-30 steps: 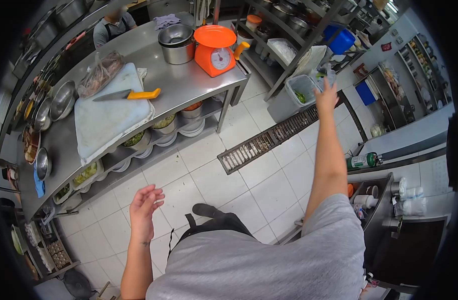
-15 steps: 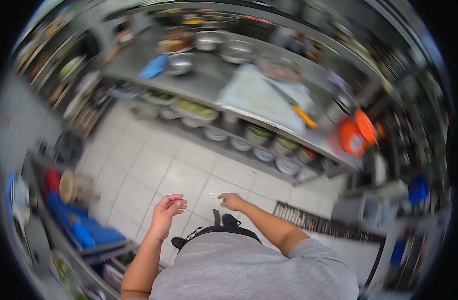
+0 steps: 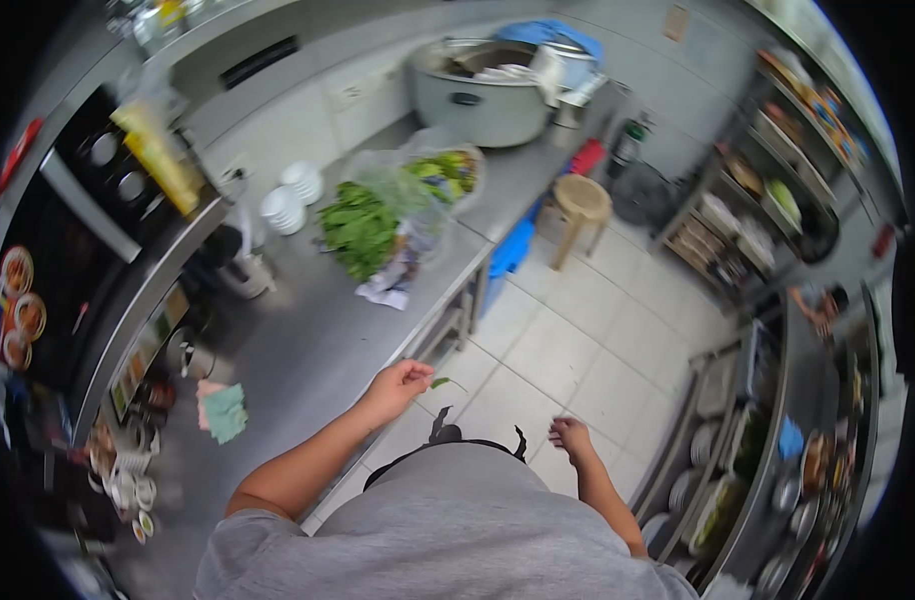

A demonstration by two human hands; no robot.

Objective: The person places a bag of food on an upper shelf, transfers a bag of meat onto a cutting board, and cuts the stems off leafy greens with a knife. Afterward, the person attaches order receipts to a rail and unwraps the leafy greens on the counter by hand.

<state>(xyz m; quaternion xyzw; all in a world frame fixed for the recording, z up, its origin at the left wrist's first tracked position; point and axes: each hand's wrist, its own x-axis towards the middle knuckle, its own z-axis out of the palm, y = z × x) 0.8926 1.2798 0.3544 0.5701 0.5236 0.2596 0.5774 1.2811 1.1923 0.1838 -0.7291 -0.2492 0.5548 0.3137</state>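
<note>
My left hand is over the front edge of the steel counter, its fingers loosely bent and apart, with nothing visible in them. A small green leaf shows just beyond its fingertips; whether it lies on the floor is unclear. My right hand hangs over the tiled floor, fingers slightly bent and empty. Farther back on the counter lie a bunch of leafy greens and a clear plastic bag beside more greens.
A large pot and stacked white bowls stand on the counter, with cloths nearer. Beyond its end is a round stool. Shelving stands at the back right. Another person is beyond the right-hand steel table.
The view has swung left from the table with the orange scale to the counter with greens. My right hand, earlier stretched toward the grey bin, has come back near my body.
</note>
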